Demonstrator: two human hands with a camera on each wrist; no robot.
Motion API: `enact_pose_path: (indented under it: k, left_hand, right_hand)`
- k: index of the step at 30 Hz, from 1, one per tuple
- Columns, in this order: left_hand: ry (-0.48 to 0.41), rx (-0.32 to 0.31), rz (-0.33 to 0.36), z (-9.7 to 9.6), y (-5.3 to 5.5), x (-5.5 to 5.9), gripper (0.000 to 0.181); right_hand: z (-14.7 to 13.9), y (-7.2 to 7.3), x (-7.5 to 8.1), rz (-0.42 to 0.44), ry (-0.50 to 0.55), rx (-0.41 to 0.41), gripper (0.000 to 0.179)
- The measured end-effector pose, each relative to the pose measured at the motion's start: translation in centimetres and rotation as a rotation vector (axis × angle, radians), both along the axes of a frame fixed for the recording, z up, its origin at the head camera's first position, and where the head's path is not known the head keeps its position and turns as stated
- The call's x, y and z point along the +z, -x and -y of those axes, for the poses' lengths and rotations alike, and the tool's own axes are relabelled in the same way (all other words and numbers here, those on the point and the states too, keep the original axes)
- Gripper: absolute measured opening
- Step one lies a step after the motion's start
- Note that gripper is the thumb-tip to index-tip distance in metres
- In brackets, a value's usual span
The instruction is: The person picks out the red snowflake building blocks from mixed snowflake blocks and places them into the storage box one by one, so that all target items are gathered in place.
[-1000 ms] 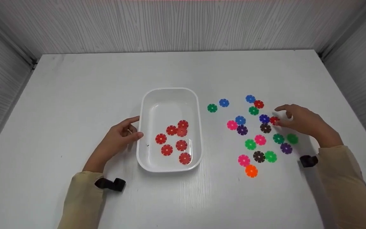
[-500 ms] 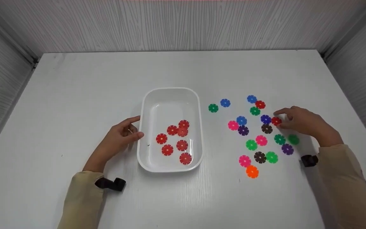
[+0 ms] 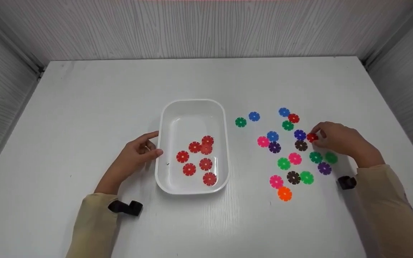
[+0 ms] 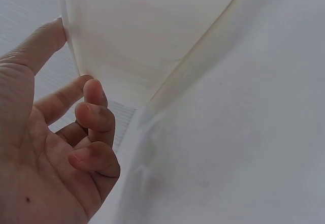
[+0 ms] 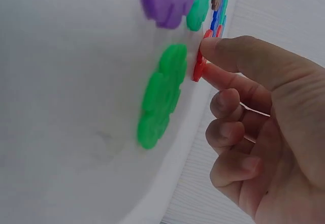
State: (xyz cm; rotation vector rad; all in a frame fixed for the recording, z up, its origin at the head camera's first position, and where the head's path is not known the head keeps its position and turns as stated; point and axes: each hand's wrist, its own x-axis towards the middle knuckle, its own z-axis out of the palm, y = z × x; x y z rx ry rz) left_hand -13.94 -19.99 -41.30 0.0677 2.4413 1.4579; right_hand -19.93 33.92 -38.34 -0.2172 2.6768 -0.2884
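Note:
My right hand (image 3: 342,139) pinches a red notched plastic disc (image 3: 312,137) by its edge between thumb and forefinger. In the right wrist view this red disc (image 5: 199,61) shows edge-on at the fingertips, the other fingers curled beneath. A dark blue disc (image 3: 299,134) and a brown disc (image 3: 301,145) lie right beside it. My left hand (image 3: 131,157) holds the left rim of a white rectangular tray (image 3: 192,192), thumb over the rim and forefinger against the outer side. Several red discs (image 3: 189,169) lie in the tray. The left wrist view shows the left hand (image 4: 61,148) at the tray's wall (image 4: 142,46).
Right of the tray, several discs lie scattered on the white table (image 3: 95,93): another red disc (image 3: 293,118), a pink disc (image 3: 276,181), an orange disc (image 3: 284,193), a bright green disc (image 3: 331,157) and a purple disc (image 3: 324,168). A panelled wall (image 3: 206,28) stands behind.
The right forefinger has come in from above the red disc to its edge, closing the gap to the thumb. The left hand and the tray have hardly moved.

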Motion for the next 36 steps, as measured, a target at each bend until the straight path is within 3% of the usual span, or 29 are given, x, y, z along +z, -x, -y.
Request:
enact_pose_path:
  k: [10, 18, 25, 36]
  left_hand:
    - [-0.021, -0.003, -0.005, -0.1, 0.2, 0.1, 0.061]
    - [-0.016, 0.0, 0.005, -0.2, 0.2, 0.1, 0.062]
    - [-0.009, 0.008, 0.014, 0.0, 0.0, 0.1, 0.062]
    - [-0.005, -0.006, -0.005, -0.1, 0.0, 0.1, 0.061]
  right_hand:
    - [0.4, 0.2, -0.1, 0.0, -0.035, 0.038, 0.045]
    - [0.9, 0.0, 0.8, -0.067, -0.018, 0.029, 0.055]
    - [2.8, -0.4, 2.1, -0.134, 0.012, 0.025, 0.048]
    - [7.1, -0.6, 3.2, -0.207, 0.094, 0.084, 0.045]
